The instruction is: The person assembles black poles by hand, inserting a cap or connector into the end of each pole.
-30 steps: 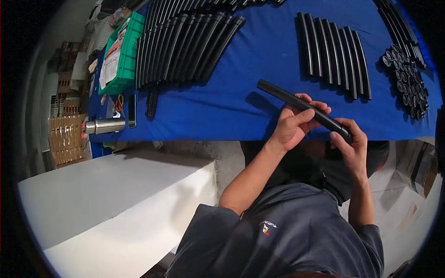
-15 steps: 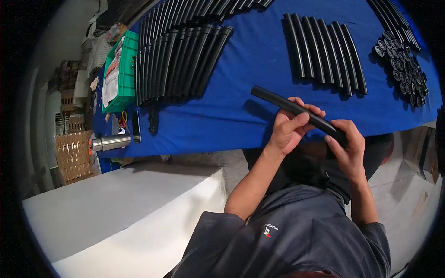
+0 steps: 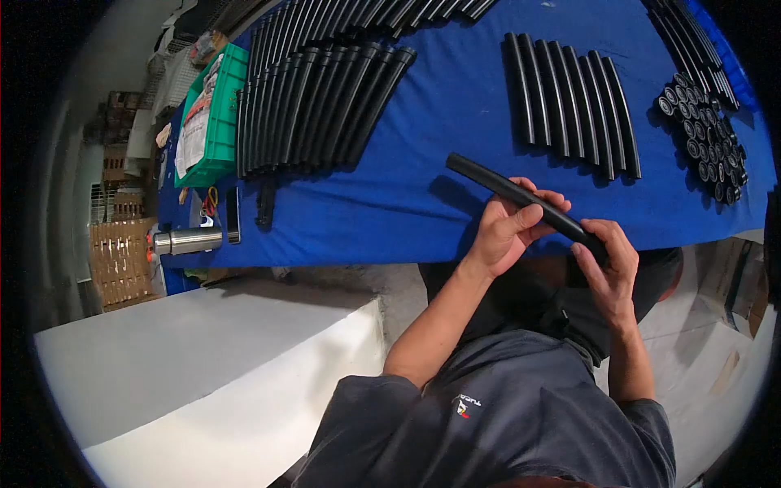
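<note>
You hold the black rubber hose (image 3: 525,198) across both hands — your left hand (image 3: 508,230) wraps its middle, your right hand (image 3: 608,262) grips the near end. Just beyond your left hand lies a row of curved hoses (image 3: 569,102); beyond your right, a cluster of black end caps (image 3: 709,138).

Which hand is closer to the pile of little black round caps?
The right hand. It grips the near end of the black tube, below the black caps at the table's right edge. The left hand holds the tube's middle, farther left of them.
</note>
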`<state>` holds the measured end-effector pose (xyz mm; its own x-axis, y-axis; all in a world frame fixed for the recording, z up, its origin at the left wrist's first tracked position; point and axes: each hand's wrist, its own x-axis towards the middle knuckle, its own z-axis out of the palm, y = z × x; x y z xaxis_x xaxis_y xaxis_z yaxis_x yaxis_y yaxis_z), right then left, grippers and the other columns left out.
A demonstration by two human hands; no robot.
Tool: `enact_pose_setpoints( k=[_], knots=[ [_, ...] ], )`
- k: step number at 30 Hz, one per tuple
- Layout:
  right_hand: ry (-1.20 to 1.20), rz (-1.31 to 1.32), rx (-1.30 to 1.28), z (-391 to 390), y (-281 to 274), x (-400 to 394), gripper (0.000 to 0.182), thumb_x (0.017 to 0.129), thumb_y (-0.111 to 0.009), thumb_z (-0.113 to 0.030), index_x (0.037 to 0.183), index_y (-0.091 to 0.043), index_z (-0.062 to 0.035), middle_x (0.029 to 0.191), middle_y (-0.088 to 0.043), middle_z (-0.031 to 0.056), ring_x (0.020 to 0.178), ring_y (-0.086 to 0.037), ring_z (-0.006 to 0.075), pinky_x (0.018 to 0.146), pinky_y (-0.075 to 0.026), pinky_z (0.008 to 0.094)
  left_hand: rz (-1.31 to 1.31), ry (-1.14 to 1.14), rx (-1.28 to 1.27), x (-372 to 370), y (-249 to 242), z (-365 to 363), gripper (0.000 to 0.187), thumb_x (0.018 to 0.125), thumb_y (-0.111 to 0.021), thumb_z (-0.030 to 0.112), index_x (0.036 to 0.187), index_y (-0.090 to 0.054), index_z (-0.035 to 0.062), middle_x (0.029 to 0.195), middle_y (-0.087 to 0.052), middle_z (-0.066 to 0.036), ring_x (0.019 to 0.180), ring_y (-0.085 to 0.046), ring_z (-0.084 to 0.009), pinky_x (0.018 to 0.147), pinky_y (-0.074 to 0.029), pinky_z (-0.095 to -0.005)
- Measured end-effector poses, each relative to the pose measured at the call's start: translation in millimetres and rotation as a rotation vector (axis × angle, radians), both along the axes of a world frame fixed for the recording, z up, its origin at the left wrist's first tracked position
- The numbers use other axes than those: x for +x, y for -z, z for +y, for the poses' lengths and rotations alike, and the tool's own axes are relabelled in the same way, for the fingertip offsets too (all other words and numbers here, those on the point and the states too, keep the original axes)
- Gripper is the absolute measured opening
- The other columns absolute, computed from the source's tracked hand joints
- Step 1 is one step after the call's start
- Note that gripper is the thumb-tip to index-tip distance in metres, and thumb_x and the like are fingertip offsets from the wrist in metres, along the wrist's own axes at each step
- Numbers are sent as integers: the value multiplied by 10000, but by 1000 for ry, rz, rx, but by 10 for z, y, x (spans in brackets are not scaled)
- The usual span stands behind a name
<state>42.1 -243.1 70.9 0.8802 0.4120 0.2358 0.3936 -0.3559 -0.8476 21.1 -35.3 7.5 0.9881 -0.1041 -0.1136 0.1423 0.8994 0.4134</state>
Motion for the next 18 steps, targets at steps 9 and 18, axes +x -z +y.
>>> enact_pose_setpoints(
  k=[9,18],
  knots=[
    [18,42,63,-74,143,33,329,853,-806,-99,1143,-685,0,1016,-697,143,917,-700,245,750,-556,335,34,0,-3,-23,-63,-21,371,937,-685,-14,1260,-544,98,1316,-626,-247,1309,-581,-397,1055,-548,-524],
    [-49,-69,66,-62,107,52,397,856,-790,-105,1209,-636,-6,1064,-653,184,993,-671,371,816,-567,425,-20,28,23,-16,-4,23,330,964,-701,73,1256,-548,82,1297,-653,-230,1284,-599,-413,1057,-547,-559]
  ],
)
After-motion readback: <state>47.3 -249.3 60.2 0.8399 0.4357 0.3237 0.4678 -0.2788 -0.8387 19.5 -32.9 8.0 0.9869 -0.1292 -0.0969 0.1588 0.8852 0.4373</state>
